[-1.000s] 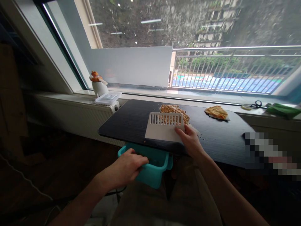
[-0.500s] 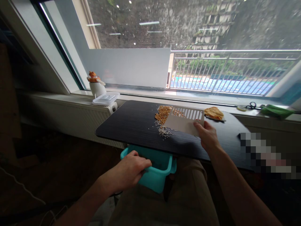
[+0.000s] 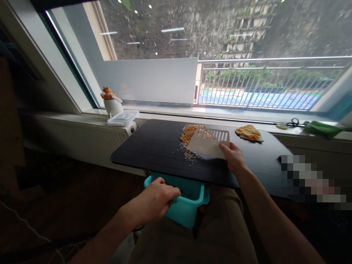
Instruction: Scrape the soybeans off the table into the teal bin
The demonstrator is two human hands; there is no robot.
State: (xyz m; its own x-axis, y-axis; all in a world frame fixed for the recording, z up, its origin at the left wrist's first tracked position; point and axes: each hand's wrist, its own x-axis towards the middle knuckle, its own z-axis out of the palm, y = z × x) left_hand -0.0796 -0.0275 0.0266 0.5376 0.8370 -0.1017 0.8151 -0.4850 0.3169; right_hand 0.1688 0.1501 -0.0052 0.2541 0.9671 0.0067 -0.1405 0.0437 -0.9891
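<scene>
My left hand [image 3: 154,200] grips the rim of a teal plastic bin [image 3: 187,205] held under the near edge of the black table [image 3: 154,146]. My right hand [image 3: 233,157] is closed on the lower right corner of a white slotted scraper [image 3: 207,141], which lies tilted on the tabletop. A pile of golden-brown grains [image 3: 188,134] sits at the scraper's left and far edge. Small pale grains [image 3: 189,156] are scattered just in front of it.
A flatbread on paper [image 3: 249,132] lies at the table's far right. On the windowsill stand a white jar with an orange figure [image 3: 111,102], a clear plastic box [image 3: 122,118], scissors [image 3: 294,123] and a green cloth [image 3: 323,129]. A pixelated patch covers the table's right end.
The scraper was near the table's front edge a second ago; my right hand carried it back behind the grain pile, then drew it slightly left and nearer. My left hand keeps its hold on the bin.
</scene>
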